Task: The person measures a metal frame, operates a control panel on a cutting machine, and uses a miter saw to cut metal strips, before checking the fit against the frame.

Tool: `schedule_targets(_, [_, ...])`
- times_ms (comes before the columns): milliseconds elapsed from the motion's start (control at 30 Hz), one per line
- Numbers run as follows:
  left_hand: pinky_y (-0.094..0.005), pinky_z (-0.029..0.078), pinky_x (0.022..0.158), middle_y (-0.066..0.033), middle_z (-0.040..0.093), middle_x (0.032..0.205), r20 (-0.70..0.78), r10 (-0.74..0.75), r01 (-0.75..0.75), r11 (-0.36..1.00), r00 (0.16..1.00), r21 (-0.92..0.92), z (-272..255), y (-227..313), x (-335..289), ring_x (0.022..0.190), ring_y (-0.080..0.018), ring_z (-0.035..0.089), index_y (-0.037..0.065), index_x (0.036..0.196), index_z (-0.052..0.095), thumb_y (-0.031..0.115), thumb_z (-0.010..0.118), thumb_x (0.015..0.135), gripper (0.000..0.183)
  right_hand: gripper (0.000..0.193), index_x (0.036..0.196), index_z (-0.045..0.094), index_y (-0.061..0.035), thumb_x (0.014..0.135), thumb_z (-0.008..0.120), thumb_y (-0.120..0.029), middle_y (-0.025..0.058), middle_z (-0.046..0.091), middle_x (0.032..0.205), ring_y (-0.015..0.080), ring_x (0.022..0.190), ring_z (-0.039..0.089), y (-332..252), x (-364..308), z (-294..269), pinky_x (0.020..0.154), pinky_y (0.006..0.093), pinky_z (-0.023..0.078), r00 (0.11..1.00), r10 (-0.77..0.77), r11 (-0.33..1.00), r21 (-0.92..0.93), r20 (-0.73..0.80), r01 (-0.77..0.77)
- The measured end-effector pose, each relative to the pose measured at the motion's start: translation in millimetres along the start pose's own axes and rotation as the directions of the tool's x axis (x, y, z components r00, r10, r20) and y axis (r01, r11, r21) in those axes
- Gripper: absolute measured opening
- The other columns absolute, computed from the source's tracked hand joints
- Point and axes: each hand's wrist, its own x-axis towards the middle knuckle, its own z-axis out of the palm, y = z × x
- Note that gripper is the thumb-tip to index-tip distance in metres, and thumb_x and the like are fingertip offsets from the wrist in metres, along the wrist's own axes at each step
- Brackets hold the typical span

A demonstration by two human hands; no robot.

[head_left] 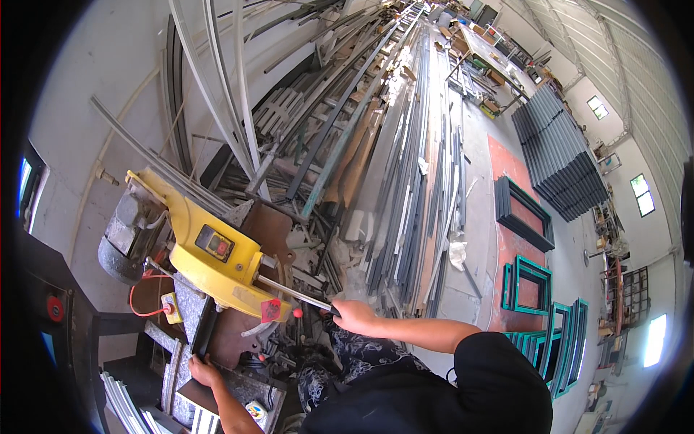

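Note:
A yellow cut-off saw point(195, 242) stands at the left, with a grey motor point(129, 239) behind it and a red button on its switch box point(215, 244). My right hand point(354, 318) is closed round the black end of the saw's metal handle point(289, 288). Lower left, my left hand point(205, 371) grips the near end of a dark metal profile point(204, 329), which lies on the saw's bed under the yellow guard. The guard hides the blade and the profile's far end.
Long metal profiles point(405, 181) lie in heaps ahead, and several lean on the wall. A dark machine point(43, 296) stands at far left. To the right are green frames point(531, 282), dark frames point(524, 213) and a stack of dark panels point(557, 145).

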Motion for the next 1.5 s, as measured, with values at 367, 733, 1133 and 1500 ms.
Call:
schedule_targets(367, [-0.0447, 0.048, 0.078, -0.0192, 0.063, 0.094, 0.029, -0.006, 0.006, 1.0, 1.0, -0.002, -9, 7, 3, 0.088, -0.039, 0.059, -0.002, 0.101, 0.065, 0.014, 0.078, 0.072, 0.035, 0.029, 0.098, 0.052, -0.0041, 0.082, 0.067, -0.022, 0.0192, 0.064, 0.079, 0.0412, 0.075, 0.064, 25, 17, 37, 0.066, 0.051, 0.051, 1.0, -0.009, 1.0, 0.029, -0.028, 0.01])
schedule_targets(733, [-0.0453, 0.048, 0.073, -0.0146, 0.059, 0.086, -0.107, -0.011, 0.009, 1.0, 0.994, -0.019, 0, 5, -5, 0.083, -0.0367, 0.058, 0.003, 0.087, 0.064, 0.019, 0.082, 0.065, 0.033, 0.035, 0.107, 0.058, 0.0005, 0.087, 0.064, -0.028, 0.0191, 0.064, 0.073, 0.038, 0.071, 0.066, -128, -24, -157, 0.065, 0.0443, 0.053, 0.967, -0.215, 0.975, -0.032, 0.136, 0.221])
schedule_targets(1133, [-0.0443, 0.049, 0.075, -0.0132, 0.061, 0.088, -0.051, -0.109, 0.107, 0.993, 0.993, -0.041, -8, 12, -2, 0.088, -0.0343, 0.059, 0.005, 0.086, 0.064, 0.021, 0.082, 0.065, 0.032, 0.035, 0.097, 0.066, -0.0011, 0.086, 0.062, -0.034, 0.016, 0.066, 0.075, 0.0341, 0.07, 0.064, -312, 32, -274, 0.063, 0.0402, 0.05, 0.655, -0.707, 0.606, -0.249, 0.267, 0.755])
schedule_targets(1500, [-0.0408, 0.047, 0.062, -0.0146, 0.063, 0.075, 0.404, -0.027, 0.263, 0.798, 0.914, -0.542, -85, 89, -137, 0.068, -0.03, 0.062, 0.003, 0.091, 0.06, 0.035, 0.07, 0.086, 0.033, 0.041, 0.084, 0.066, -0.0018, 0.086, 0.06, -0.042, 0.0155, 0.066, 0.071, 0.0348, 0.068, 0.064, -303, 36, -277, 0.062, 0.0416, 0.05, 0.62, -0.747, 0.57, -0.249, 0.239, 0.783])
